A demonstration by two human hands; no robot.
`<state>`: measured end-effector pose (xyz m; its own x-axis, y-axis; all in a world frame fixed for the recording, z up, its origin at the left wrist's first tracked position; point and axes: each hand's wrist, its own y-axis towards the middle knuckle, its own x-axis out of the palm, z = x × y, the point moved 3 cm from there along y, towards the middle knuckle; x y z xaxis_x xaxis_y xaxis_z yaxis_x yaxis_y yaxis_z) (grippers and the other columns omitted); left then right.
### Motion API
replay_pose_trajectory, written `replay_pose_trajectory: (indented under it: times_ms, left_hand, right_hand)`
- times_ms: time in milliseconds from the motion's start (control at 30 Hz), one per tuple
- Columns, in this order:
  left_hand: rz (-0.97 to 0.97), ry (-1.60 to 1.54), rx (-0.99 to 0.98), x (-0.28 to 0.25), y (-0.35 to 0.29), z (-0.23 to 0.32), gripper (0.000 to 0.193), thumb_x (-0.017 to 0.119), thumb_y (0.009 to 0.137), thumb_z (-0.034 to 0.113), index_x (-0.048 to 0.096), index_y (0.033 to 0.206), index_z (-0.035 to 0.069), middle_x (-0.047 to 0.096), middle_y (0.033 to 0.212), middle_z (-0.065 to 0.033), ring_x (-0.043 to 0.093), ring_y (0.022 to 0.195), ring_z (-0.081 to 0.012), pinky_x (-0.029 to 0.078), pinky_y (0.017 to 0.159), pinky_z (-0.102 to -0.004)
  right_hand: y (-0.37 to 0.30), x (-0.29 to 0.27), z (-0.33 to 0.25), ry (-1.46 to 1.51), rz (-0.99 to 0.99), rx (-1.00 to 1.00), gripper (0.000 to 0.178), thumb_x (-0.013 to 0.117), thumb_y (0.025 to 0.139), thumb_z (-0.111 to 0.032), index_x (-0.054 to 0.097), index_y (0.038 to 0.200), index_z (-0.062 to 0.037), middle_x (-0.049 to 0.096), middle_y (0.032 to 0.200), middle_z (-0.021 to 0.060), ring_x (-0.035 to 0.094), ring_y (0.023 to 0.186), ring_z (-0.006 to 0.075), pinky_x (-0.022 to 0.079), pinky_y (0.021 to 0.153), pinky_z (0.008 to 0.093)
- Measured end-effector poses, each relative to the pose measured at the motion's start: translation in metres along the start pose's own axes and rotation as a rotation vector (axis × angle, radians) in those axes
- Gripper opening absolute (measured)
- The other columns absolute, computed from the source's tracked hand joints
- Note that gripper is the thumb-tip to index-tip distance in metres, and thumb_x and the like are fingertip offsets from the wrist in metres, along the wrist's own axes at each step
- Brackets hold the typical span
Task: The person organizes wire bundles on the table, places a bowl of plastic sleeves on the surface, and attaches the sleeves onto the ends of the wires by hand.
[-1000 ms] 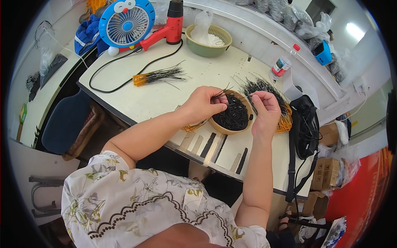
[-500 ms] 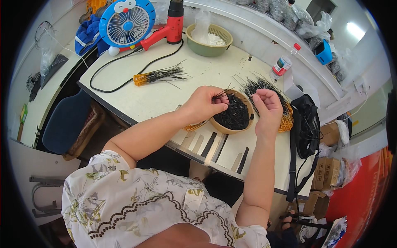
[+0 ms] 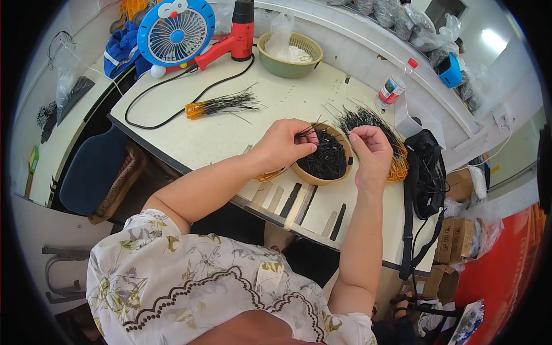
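A bundle of thin black wires (image 3: 304, 134) with orange ends is held in my left hand (image 3: 286, 142), fingers closed round it; the orange ends (image 3: 269, 176) show below the wrist. Under both hands stands a tan bowl (image 3: 323, 181) filled with short black tube-like pieces (image 3: 323, 159). My right hand (image 3: 372, 148) is at the bowl's right side, thumb and fingertips pinched together. Whatever is between those fingertips is too small to make out. Behind the right hand lies a larger pile of black wires (image 3: 359, 119) with orange ends (image 3: 398, 167).
Another orange-ended wire bundle (image 3: 221, 106) lies on the table's left part. Farther back are a blue fan (image 3: 177, 35), a red heat gun (image 3: 233, 43) with its black cord, a green basket (image 3: 287, 68) and a plastic bottle (image 3: 391, 91). A black bag (image 3: 424, 172) hangs over the right edge.
My right hand has shifted slightly left, nearer the wires in my left hand, fingertips still pinched. The left hand holds nearly the same place.
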<state>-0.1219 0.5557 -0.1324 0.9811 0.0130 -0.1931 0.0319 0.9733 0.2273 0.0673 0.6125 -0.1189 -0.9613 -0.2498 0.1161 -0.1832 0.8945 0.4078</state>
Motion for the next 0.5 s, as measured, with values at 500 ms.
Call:
replay_pose_trajectory:
  times_ms: [500]
  left_hand:
    - [-0.076, 0.014, 0.037, 0.0039, -0.0030, 0.0034, 0.007, 0.065, 0.078, 0.000, 0.062, 0.084, -0.002, 0.059, 0.077, -0.0005, 0.053, 0.072, -0.0056, 0.046, 0.067, -0.0211]
  right_hand:
    - [0.0038, -0.0066, -0.0033, 0.005, -0.097, 0.036, 0.020, 0.063, 0.081, 0.006, 0.060, 0.100, 0.0003, 0.060, 0.086, 0.0010, 0.056, 0.079, 0.0077, 0.045, 0.075, 0.0203]
